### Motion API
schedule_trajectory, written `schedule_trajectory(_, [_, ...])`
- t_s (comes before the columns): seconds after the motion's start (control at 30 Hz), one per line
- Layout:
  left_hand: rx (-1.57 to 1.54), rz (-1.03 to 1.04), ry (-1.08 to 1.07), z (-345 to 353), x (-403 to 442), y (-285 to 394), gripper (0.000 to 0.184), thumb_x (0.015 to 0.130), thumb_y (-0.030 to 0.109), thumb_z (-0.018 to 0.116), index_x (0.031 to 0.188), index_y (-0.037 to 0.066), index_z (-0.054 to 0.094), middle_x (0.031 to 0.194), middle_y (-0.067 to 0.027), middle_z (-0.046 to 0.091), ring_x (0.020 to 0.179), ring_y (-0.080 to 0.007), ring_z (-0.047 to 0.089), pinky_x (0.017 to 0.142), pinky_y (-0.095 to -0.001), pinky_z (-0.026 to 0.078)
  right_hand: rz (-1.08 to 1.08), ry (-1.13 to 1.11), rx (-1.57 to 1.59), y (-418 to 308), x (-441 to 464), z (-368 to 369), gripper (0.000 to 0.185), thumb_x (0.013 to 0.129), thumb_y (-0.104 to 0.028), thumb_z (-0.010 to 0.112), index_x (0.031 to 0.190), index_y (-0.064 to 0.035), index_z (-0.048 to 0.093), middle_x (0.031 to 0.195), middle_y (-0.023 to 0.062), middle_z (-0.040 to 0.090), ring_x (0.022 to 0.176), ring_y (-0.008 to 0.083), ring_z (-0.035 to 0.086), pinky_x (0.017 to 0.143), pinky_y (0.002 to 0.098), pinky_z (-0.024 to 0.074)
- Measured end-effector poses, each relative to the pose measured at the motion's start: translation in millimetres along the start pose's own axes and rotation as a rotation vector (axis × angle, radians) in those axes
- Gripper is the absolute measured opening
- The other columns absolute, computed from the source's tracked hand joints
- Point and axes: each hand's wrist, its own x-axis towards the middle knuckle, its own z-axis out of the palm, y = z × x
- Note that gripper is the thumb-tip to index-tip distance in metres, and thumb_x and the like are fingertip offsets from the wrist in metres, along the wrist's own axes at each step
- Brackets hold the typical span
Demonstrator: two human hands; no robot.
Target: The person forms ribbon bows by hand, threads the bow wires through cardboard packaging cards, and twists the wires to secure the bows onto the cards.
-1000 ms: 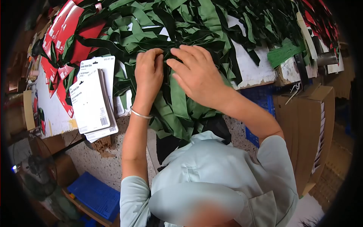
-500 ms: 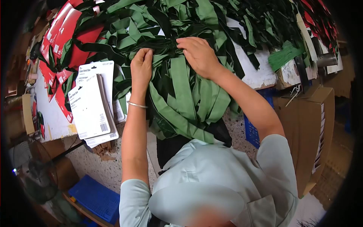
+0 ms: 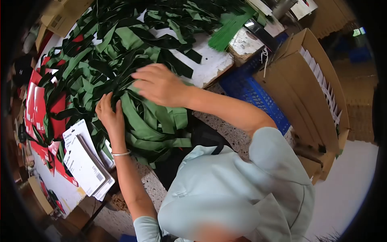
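A large heap of green velvet bows (image 3: 139, 115), with dark and lighter green ribbon faces, covers the table and hangs over its front edge. My left hand (image 3: 109, 115) rests at the near left side of the heap, its thumb apart from its fingers and nothing plainly gripped. Slightly blurred, my right hand (image 3: 159, 85) lies over the bows further right, fingers stretched out. What is under its palm is hidden. Left of my left wrist is a stack of white printed cards (image 3: 84, 167) marked Green Velvet Bow.
Red printed cards (image 3: 38, 105) lie among ribbons at the far left. Green bristles (image 3: 229, 30) jut out at the back. To the right stand a blue plastic crate (image 3: 252, 94) and a tall cardboard box (image 3: 300, 97) with white cards along its side.
The view has swung to the right, so the table appears shifted left. My left hand's thumb and fingers have parted. My right hand has lifted from the ribbon knot area and spread over the bows.
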Motion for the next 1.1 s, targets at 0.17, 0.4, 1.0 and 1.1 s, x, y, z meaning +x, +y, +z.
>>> schedule_trajectory(0.17, [-0.032,-0.040,-0.041,-3,3,0,0.029,0.083,0.002,0.064,0.112,0.004,0.060,0.115,-0.0140,0.060,0.114,-0.0314,0.049,0.098,-0.0381,0.038,0.085,0.026,-0.477,34,-82,-105,0.020,0.071,-0.007,0.060,0.091,-0.0053,0.064,0.085,0.0087,0.061,0.079,0.0257,0.059,0.067,0.0384,0.0462])
schedule_trajectory(0.4, [0.004,0.028,0.182,-19,1,21,0.028,0.083,0.005,0.067,0.111,0.004,0.062,0.113,-0.0147,0.061,0.110,-0.0317,0.052,0.095,-0.0394,0.040,0.124,-0.260,-0.695,85,-128,-170,0.019,0.075,-0.009,0.059,0.093,-0.0061,0.064,0.083,0.0077,0.057,0.079,0.0260,0.056,0.067,0.0372,0.0432])
schedule_trajectory(1.0, [-0.049,-0.007,0.057,-2,8,16,0.027,0.072,-0.001,0.067,0.099,0.002,0.065,0.096,-0.0119,0.060,0.092,-0.0318,0.051,0.082,-0.0397,0.044,-0.046,-0.224,0.039,-22,44,14,0.023,0.076,-0.005,0.061,0.098,-0.0108,0.062,0.072,0.0061,0.051,0.064,0.0251,0.059,0.052,0.0362,0.0469])
schedule_trajectory(1.1, [0.013,0.039,0.026,-25,9,30,0.022,0.074,0.000,0.066,0.096,0.002,0.064,0.104,-0.0120,0.059,0.097,-0.0317,0.051,0.085,-0.0405,0.042,0.077,-0.258,0.076,-12,42,13,0.020,0.084,-0.005,0.062,0.104,-0.0088,0.065,0.075,0.0080,0.054,0.065,0.0261,0.059,0.056,0.0360,0.0474])
